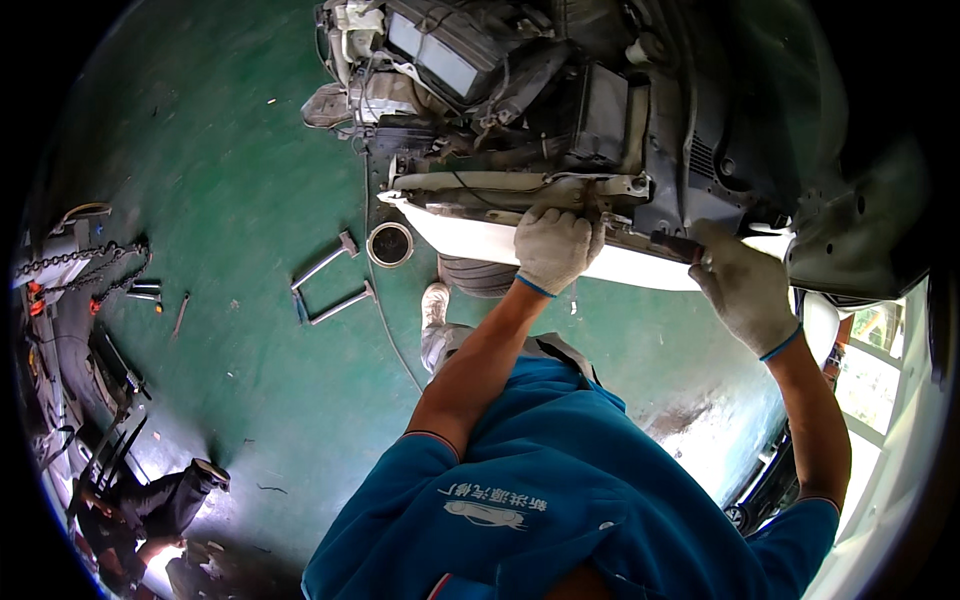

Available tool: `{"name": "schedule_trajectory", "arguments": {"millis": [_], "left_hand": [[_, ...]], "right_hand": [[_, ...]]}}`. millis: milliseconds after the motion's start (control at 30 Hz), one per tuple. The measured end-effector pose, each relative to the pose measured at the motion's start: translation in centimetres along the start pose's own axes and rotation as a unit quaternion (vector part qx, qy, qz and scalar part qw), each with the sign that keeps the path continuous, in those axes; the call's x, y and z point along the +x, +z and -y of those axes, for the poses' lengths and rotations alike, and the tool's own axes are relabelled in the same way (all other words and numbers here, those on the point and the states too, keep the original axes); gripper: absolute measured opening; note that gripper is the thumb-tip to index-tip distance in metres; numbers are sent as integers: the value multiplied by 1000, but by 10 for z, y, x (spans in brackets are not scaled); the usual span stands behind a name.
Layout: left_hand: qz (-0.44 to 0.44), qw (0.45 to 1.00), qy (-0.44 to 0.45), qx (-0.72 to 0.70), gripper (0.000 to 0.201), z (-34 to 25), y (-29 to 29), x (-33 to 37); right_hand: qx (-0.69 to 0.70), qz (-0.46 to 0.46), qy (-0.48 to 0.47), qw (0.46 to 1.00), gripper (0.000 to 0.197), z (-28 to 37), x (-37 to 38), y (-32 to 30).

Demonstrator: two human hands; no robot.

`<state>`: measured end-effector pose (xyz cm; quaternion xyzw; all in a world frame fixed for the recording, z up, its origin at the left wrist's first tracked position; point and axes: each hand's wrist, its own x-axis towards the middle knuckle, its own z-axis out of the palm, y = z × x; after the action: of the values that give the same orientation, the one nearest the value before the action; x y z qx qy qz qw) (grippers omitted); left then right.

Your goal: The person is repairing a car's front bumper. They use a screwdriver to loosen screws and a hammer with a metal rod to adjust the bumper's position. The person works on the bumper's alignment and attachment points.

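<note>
Both my hands wear pale work gloves with blue cuffs. My left hand (556,246) is closed at the upper edge of the white fender (460,236) on an opened-up car; what its fingers hold is hidden. My right hand (742,285), farther right, is wrapped round the dark handle of a tool (678,245). The tool points left along the fender edge, toward a small metal piece (616,222) beside my left hand. I cannot tell exactly what kind of tool it is.
A tyre (478,276) shows under the fender. On the green floor lie two hammers (326,260) (343,303), a round container (390,245) and a cable (385,325). Chains (85,262) hang at far left. Another person (165,510) is low down at lower left, near a bright light.
</note>
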<state>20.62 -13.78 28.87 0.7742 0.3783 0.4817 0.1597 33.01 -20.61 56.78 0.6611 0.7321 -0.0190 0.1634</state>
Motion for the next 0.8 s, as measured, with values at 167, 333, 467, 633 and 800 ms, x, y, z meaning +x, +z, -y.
{"name": "schedule_trajectory", "arguments": {"millis": [167,333,467,633,800], "left_hand": [[-1,1000,-1,5,36,4,3,-4],[-15,1000,3,-3,37,4,7,-5],[-10,1000,-4,0,41,6,7,-7],[-15,1000,-8,-15,40,4,8,-6],[-7,1000,-5,-6,39,5,6,-7]], "right_hand": [[445,153,387,793,30,19,21,-14],[-149,12,-114,982,27,-6,24,-6],[-43,83,8,996,36,-1,13,13],[625,122,473,609,41,9,11,23],[43,163,46,985,34,-8,19,10]]}}
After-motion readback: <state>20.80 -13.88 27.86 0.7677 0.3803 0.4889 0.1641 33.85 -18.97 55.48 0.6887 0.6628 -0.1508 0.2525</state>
